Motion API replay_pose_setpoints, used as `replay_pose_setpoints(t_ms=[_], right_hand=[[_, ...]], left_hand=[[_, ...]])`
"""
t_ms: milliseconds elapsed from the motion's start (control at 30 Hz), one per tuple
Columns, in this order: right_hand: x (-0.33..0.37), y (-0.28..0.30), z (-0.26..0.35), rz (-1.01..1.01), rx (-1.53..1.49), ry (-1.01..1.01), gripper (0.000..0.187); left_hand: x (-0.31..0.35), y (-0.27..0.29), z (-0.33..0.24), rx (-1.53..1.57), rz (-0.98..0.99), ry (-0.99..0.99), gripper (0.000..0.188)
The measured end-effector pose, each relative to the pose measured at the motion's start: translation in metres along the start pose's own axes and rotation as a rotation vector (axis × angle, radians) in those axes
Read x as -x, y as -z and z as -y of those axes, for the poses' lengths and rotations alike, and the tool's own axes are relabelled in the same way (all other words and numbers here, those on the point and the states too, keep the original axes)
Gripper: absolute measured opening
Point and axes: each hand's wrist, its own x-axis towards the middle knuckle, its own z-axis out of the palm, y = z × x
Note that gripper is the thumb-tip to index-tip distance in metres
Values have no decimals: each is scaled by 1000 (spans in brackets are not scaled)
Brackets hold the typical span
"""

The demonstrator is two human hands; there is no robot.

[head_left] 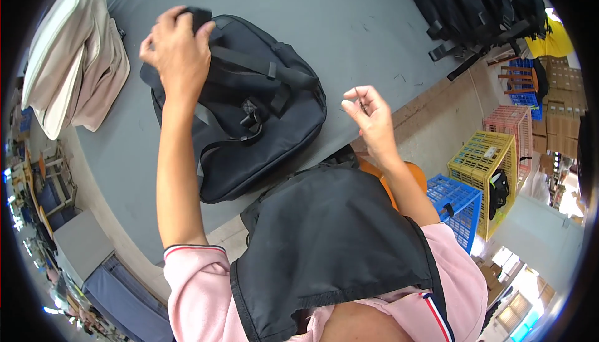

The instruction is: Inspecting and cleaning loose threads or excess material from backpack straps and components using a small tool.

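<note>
A black backpack (274,145) lies on the grey table with its straps and buckles facing up. At its far left end my left hand (178,52) has its fingers curled on a dark, blurred padded part of the backpack. A webbing strap (240,61) runs from beside that hand across the bag. Off the bag's right side, my right hand (374,123) hovers near the table edge with thumb and fingers pinched together. A small dark thing shows between those fingers, too small to name.
Beige bags (75,61) stand stacked on the table's left side. Several black bags (468,5) with hanging straps lie at the far right. Beyond the right table edge are a blue crate (458,195), a yellow crate (477,158), a pink crate (511,120) and cardboard boxes (561,123).
</note>
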Motion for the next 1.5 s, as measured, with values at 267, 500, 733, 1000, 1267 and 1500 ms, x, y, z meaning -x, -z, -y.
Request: replay_pose_setpoints(t_ms=[267,500,733,1000,1267,1500], right_hand=[[5,-25,-44,-26,-280,-77,32],[6,-25,-43,-77,-515,-212,29],[9,-27,-33,-129,-565,-151,17],[-16,-15,-11,-153,27,148,14],[-73,1,-8,14,571,192,14],[-68,-8,-4,-167,337,288,16]], left_hand=[[-11,-24,-16,192,44,13,40],[1,19,-79,386,40,-355,14],[42,-12,-75,604,601,-211,19],[33,-45,-106,677,536,-136,47],[18,-59,-105,627,658,-64,18],[20,-46,-89,1609,1140,993,10]])
